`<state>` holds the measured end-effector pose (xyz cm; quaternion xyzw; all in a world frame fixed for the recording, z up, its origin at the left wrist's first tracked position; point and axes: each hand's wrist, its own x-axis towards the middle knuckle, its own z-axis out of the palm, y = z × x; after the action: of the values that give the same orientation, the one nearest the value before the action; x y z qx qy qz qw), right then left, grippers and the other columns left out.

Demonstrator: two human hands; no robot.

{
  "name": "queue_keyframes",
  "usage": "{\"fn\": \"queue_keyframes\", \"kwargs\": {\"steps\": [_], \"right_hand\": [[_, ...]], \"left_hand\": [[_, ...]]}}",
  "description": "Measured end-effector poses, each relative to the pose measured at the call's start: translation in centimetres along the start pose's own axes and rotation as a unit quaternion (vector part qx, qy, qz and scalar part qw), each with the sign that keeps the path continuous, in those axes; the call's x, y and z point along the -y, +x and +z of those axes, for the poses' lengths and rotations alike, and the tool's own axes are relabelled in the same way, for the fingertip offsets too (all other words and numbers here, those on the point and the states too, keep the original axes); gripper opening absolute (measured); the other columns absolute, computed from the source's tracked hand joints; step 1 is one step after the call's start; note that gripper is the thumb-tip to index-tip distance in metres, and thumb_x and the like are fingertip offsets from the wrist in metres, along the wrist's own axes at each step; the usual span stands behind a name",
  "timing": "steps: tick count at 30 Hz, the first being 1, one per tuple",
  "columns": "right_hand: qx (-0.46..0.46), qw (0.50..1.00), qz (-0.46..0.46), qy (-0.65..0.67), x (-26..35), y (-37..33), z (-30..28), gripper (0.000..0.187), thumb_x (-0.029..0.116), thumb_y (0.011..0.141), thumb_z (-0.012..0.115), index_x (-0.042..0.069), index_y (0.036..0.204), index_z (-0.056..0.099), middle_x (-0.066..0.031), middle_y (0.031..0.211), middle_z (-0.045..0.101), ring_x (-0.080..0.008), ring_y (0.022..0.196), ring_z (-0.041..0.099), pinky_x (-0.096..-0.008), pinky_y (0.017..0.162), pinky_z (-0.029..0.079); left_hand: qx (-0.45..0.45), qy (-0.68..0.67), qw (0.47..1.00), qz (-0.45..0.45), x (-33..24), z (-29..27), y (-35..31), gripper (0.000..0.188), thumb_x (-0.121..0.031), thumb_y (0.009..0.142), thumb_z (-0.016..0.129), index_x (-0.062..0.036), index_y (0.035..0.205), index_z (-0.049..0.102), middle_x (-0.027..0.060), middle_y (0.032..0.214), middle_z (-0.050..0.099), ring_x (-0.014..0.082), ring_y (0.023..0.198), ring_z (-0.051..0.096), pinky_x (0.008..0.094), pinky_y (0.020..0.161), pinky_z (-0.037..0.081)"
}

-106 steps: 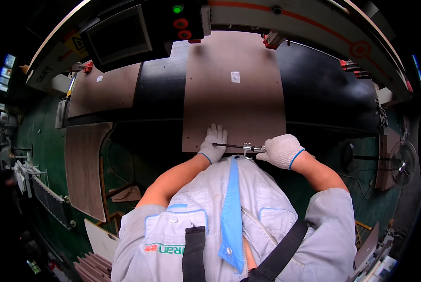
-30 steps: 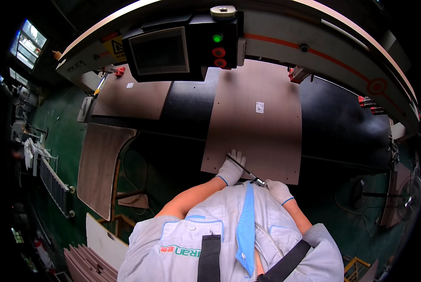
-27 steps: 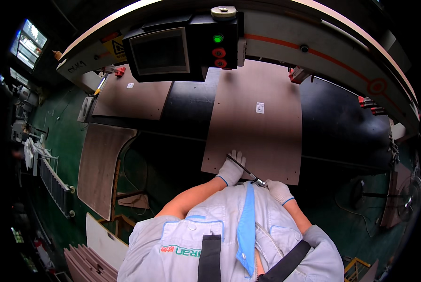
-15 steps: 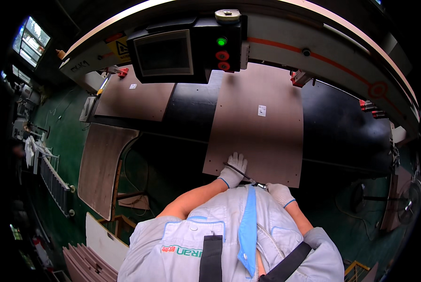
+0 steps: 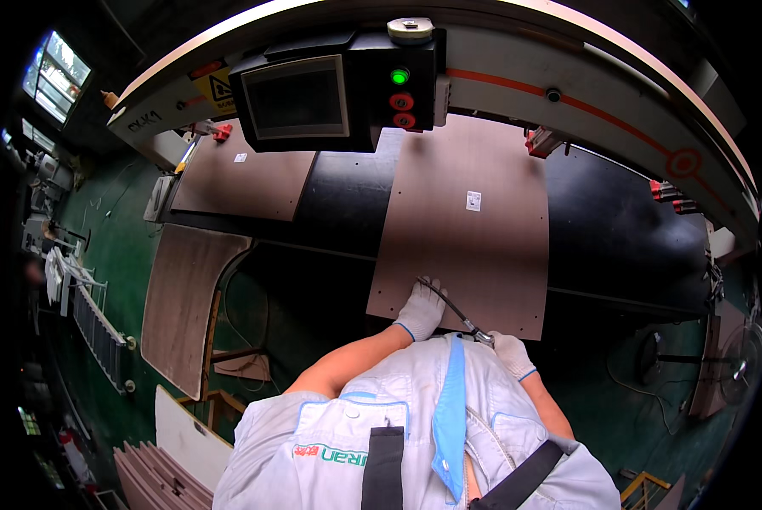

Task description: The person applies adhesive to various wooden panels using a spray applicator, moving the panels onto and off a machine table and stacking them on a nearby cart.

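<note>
A brown wood-look panel [image 5: 464, 246] with small drilled holes and a white label lies before me, its near end by my waist. My left hand [image 5: 422, 310], in a white knitted glove, rests flat on its near left part, fingers outstretched. My right hand [image 5: 510, 352], gloved too, is closed at the panel's near edge round what looks like an air blow gun [image 5: 482, 337]. The gun's silver body shows beside the glove; its long, thin dark nozzle slants up left over the panel and passes across my left fingers. The grip inside my right hand is hidden.
Overhead spans a machine beam [image 5: 597, 81] with a dark screen [image 5: 296, 98] and buttons. A second brown panel [image 5: 245, 178] lies left on the black table [image 5: 627, 229]. A curved-edge board [image 5: 185, 306] stands nearer left. Stacked panels [image 5: 160, 476] sit lower left.
The nozzle has swung up and to the right, now crossing my left fingertips. My right hand has shifted slightly; my left hand stays on the panel, fingers partly covered by the nozzle.
</note>
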<state>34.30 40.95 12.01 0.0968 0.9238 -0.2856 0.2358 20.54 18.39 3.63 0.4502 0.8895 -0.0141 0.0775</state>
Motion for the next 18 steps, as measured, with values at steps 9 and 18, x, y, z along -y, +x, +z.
{"fn": "queue_keyframes", "kwargs": {"steps": [9, 18], "right_hand": [[0.010, 1.000, -0.030, -0.003, -0.1, 0.3, -0.3, 0.036, 0.041, 0.102, 0.056, 0.008, 0.109, 0.069, -0.0270, 0.099, 0.072, -0.0478, 0.099, 0.068, -0.0534, 0.083, 0.053], [0.010, 0.998, -0.055, -0.009, 1.6, 0.3, -1.0, 0.053, 0.055, 0.100, 0.057, 0.003, 0.110, 0.067, -0.0263, 0.099, 0.073, -0.0465, 0.096, 0.071, -0.0534, 0.086, 0.055]], "left_hand": [[0.024, -0.017, 0.999, -0.018, 0.0, -0.2, 0.2, 0.053, -0.017, 0.100, 0.048, 0.0058, 0.148, 0.047, 0.0321, 0.155, 0.045, 0.0521, 0.145, 0.040, 0.0624, 0.122, 0.028], [-0.041, -0.024, 0.998, -0.030, -0.2, -0.5, 0.3, 0.043, -0.014, 0.096, 0.051, 0.0057, 0.134, 0.056, 0.0292, 0.143, 0.052, 0.0478, 0.134, 0.047, 0.0565, 0.113, 0.038]]}}
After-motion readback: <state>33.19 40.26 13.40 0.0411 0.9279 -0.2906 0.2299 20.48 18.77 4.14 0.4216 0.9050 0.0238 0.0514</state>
